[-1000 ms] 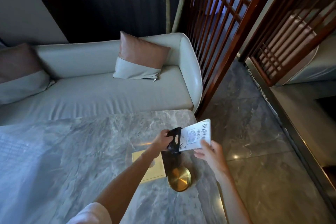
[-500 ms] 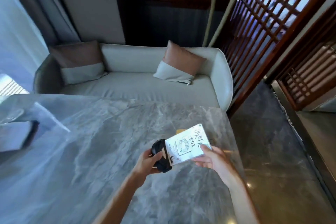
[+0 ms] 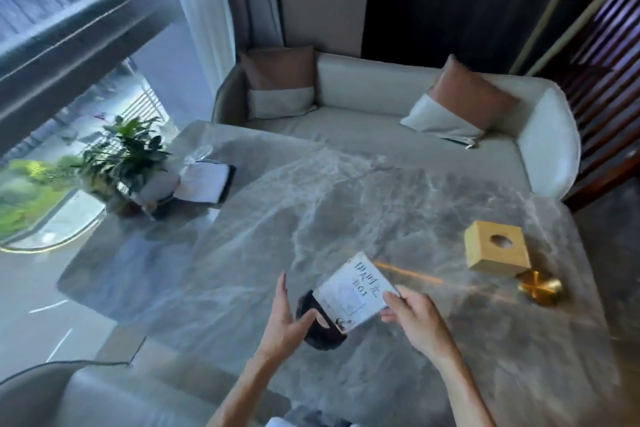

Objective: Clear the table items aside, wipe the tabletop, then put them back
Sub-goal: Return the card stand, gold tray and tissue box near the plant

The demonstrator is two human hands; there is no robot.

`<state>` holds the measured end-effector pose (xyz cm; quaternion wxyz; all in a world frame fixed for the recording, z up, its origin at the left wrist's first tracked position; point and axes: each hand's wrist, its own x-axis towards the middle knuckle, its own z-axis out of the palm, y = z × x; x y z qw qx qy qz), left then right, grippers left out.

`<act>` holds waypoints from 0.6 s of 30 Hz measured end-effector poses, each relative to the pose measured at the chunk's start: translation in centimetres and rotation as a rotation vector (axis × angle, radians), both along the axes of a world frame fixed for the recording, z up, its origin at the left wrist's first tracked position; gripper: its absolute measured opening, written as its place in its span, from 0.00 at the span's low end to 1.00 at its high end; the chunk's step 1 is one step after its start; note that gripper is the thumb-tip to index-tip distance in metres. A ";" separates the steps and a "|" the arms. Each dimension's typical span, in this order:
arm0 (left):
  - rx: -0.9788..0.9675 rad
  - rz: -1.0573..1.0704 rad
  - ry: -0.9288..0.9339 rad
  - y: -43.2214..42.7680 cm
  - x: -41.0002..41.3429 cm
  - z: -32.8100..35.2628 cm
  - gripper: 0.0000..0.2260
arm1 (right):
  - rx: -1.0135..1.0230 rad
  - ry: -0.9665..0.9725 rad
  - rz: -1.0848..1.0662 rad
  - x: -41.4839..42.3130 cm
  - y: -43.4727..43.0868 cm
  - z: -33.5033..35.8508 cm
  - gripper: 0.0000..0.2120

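A table sign, a white printed card in a black base, is held low over the grey marble table, near its front. My right hand pinches the card's right corner. My left hand has its thumb over the black base, with the fingers stretched straight upward. A gold tissue box and a round gold piece stand at the table's right edge. A potted plant and a dark folder with white pages sit at the far left corner.
A cream sofa with two brown-and-white cushions runs along the table's far side. A wooden lattice screen stands at the right. A window and curtain are at the left. The grey back of a chair is at the lower left.
The view has swung left, which brings the plant and folder into sight. The sign has moved left, away from the gold box. My left fingers have straightened off the base.
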<state>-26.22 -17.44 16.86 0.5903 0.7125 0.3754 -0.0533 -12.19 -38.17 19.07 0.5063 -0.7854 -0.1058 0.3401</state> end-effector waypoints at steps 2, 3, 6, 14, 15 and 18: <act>0.259 -0.161 -0.122 1.8 -0.2 1.6 0.38 | -0.114 -0.147 0.195 -0.7 2.0 0.7 0.15; 0.326 -0.239 -0.165 2.5 0.1 2.7 0.35 | -0.174 -0.225 0.297 -0.8 2.9 1.0 0.16; 0.508 -0.405 -0.189 3.3 0.7 5.7 0.20 | -0.217 -0.356 0.504 -0.7 5.7 2.8 0.10; 0.914 -0.282 0.057 6.8 -1.8 6.7 0.07 | 0.144 -0.146 0.378 -2.0 13.7 2.9 0.08; 0.892 -0.216 0.068 8.0 -2.2 6.7 0.07 | 0.168 -0.123 0.296 -2.0 14.6 2.1 0.10; 0.842 -0.093 0.087 13.0 -3.7 6.2 0.08 | 0.092 0.116 0.083 -2.5 17.2 -2.5 0.15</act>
